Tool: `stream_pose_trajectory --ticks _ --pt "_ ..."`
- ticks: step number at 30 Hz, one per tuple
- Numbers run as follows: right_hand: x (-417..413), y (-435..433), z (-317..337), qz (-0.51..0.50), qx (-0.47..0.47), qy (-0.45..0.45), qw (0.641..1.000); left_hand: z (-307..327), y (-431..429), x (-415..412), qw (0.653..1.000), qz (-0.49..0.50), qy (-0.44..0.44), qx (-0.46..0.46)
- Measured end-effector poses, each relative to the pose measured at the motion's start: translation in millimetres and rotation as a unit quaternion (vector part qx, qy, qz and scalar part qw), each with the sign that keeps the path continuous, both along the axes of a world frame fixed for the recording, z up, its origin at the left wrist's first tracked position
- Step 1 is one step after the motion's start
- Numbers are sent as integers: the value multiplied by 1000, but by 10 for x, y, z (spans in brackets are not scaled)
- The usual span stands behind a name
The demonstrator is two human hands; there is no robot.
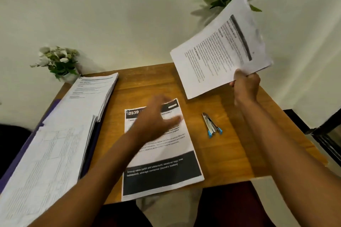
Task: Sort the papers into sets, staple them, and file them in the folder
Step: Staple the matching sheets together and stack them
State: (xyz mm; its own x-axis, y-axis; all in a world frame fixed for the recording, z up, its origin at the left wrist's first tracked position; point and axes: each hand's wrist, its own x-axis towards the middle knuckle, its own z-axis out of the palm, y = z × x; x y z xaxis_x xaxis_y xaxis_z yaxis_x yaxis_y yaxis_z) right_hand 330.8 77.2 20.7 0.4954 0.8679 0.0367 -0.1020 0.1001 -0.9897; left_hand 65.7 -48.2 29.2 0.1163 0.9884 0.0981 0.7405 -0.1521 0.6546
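The right hand [245, 86] grips a sheaf [221, 48] above the tabletop's [230, 153] far right corner, likely freeing the spread-fingered, empty left hand [156, 118] for the near-edge sheet [162, 169].

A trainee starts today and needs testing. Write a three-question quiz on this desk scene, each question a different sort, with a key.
1. True or false: the stapler lies on the table, in neither hand.
2. Which hand grips the raised papers? A) left B) right C) both
3. Fill in: the tall paper stack lies on the person's ____ side.

Key
1. True.
2. B, the right hand.
3. Left.
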Motion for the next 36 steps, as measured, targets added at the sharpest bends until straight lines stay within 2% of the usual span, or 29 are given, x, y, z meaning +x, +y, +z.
stream_pose_trajectory --ticks 2,3,5,7,16,25,28,30,32,34,36 --pt "11 -66 62 12 -6 14 1000 -261 -465 84 982 -76 96 -141" --pt "1 -95 68 20 -18 18 999 -439 -649 113 964 -101 170 -175" --pt "-48 -154 51 48 -48 25 997 -767 -875 121 939 -117 285 -155" --pt "-109 -231 -3 86 -71 25 993 -934 -959 94 939 -111 310 -104" --pt "-249 -520 -216 168 -120 29 978 -990 -944 -57 961 -77 262 -46" --pt "-239 -454 -245 187 -134 14 973 -881 -66 -439 964 -71 251 -43" --pt "-266 -421 -259 202 -141 13 969 -770 237 -504 981 -79 177 10" --pt "-302 -411 -255 218 -144 12 965 -652 337 -528 995 -74 53 38" --pt "-342 -403 -260 229 -144 9 963 -566 426 -595 998 -49 15 -28" --pt "-380 -410 -284 236 -146 0 961 -508 480 -614 989 41 32 -139" --pt "-402 -415 -309 240 -152 -9 959 -558 473 -553 983 67 11 -170"
